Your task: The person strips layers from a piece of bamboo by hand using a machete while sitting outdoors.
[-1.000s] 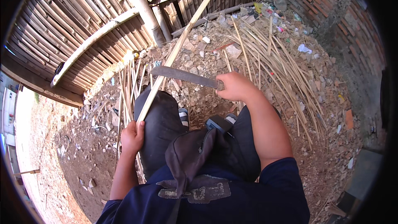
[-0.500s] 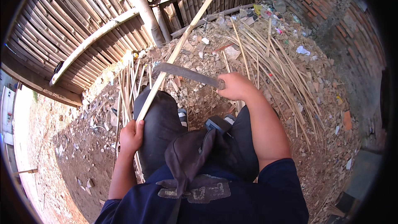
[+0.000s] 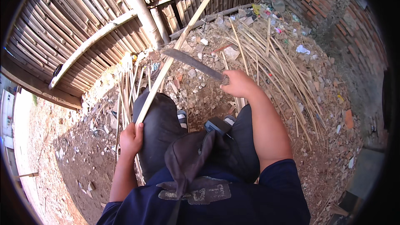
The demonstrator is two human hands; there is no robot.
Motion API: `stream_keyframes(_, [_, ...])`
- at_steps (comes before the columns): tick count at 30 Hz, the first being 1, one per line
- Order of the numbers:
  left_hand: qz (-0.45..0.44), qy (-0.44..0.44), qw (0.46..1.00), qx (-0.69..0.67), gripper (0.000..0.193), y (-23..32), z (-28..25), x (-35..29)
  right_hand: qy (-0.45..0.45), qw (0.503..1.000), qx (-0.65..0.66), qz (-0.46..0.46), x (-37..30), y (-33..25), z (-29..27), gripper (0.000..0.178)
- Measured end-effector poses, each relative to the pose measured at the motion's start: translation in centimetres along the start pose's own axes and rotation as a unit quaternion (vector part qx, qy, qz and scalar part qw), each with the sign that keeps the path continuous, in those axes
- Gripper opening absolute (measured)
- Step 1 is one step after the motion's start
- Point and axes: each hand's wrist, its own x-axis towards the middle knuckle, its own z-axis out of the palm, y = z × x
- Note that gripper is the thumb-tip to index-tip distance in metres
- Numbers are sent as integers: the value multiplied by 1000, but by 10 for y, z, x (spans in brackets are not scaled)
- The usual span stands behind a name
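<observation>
My left hand (image 3: 131, 139) is closed around the lower end of a long pale bamboo strip (image 3: 156, 84), which slants up and away to the right across my left knee. In my right hand (image 3: 238, 84) is the handle of a machete (image 3: 195, 63) with a broad, dark blade. The blade points left, and its tip end lies across the strip, above my knee. Most of the handle is hidden by my fingers. A pile of similar bamboo strips (image 3: 280, 71) lies on the ground to the right.
More strips (image 3: 125, 86) lie beyond my left knee. A bamboo wall (image 3: 87, 25) stands ahead on the left, a brick wall (image 3: 333, 12) on the right. Rubble and litter, including a white scrap (image 3: 303, 50), cover the ground. A dark block-shaped device (image 3: 217, 125) sits between my thighs.
The machete's tip end has moved up along the strip, away from me, and the blade tilts more steeply. My left hand keeps its hold on the strip, nearly still.
</observation>
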Motion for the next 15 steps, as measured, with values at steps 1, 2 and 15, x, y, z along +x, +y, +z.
stream_keyframes(1, [-3, 1, 1000, -6, 52, 0, 0, -1, -50, 998, -20, -20, -1, -6, -1, 46])
stream_keyframes(2, [-3, 3, 1000, -3, 52, -2, 0, 0, -49, 998, -18, -21, -2, -13, 2, 46])
stream_keyframes(15, [-7, 0, 1000, 7, 51, 1, 0, 0, -7, 997, 44, 58, 9, 27, -8, 54])
